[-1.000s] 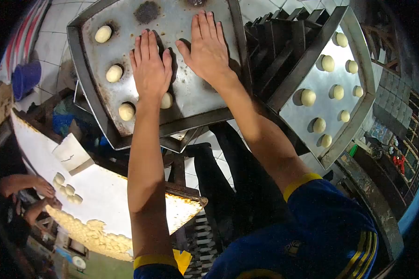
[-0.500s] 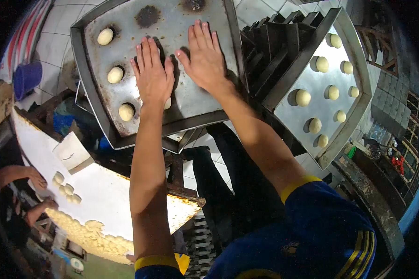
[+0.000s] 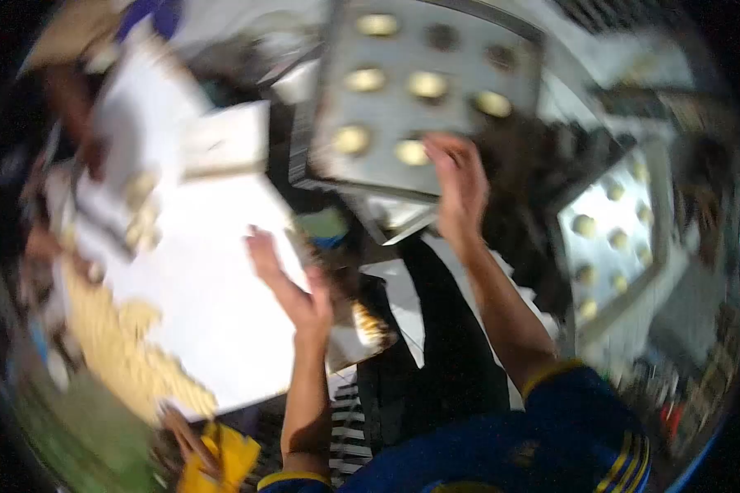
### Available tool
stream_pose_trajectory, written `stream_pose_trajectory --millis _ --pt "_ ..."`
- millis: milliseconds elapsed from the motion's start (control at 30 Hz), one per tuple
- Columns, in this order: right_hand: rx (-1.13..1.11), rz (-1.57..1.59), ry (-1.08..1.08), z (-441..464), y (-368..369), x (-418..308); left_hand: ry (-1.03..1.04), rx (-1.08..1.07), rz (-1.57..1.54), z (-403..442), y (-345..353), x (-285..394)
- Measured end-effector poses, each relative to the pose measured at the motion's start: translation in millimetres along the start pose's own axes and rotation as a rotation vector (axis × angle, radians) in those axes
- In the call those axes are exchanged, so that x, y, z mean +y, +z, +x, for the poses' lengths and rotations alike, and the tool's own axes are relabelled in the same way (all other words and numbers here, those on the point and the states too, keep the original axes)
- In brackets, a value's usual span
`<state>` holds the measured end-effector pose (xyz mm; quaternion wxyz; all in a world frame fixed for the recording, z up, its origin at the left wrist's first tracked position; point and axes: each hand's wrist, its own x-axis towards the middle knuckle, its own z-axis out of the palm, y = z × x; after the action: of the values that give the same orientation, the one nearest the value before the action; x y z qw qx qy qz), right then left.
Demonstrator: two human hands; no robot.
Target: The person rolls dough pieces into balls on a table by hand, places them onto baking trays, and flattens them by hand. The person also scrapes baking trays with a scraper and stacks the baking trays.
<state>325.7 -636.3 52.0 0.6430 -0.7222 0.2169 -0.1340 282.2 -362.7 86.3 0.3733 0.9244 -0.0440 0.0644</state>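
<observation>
Our left hand (image 3: 294,283) hangs over the white table (image 3: 210,329), near its edge, the thumb standing apart from the fingers and nothing in its grip. Our right hand (image 3: 460,185) is at the near side of the metal tray (image 3: 460,62), its fingertips beside the closest dough ball (image 3: 412,152); blur keeps us from telling whether it touches that ball or how far its fingers are parted. We count 6 dough balls on this tray, along with 2 dark spots (image 3: 441,37). To our right, another tray (image 3: 612,215) bears more balls. On the table we see a pale block (image 3: 224,141) and a lumpy dough mass (image 3: 123,337), with a co-worker's hand (image 3: 93,156) at the far left
</observation>
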Motion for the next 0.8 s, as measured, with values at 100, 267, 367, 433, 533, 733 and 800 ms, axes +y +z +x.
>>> stream_pose_trajectory --millis 100,267,367,433,533,733,800 --pt "-0.335 0.01 -0.246 -62 65 -15 -0.209 0.003 0.094 -104 -74 -72" --pt "-0.897 -0.171 -0.238 -164 213 -69 -0.467 0.215 0.237 -222 -200 -133" --pt "-1.162 -0.179 -0.248 -243 306 -59 -0.623 0.371 0.204 -280 -255 -176" --pt "-1.325 -0.139 -0.356 -300 363 -54 -0.714 0.498 0.17 -307 -280 -204" --pt "-1.447 -0.07 -0.656 -376 444 -40 -0.711 0.592 0.167 -342 -309 -226" --pt "-1.405 -0.194 -0.56 -416 501 -87 -0.751 0.612 0.013 -366 -308 -245" --pt "-1.249 -0.256 -0.516 -382 496 -88 -0.635 0.598 -0.033 -356 -301 -253"
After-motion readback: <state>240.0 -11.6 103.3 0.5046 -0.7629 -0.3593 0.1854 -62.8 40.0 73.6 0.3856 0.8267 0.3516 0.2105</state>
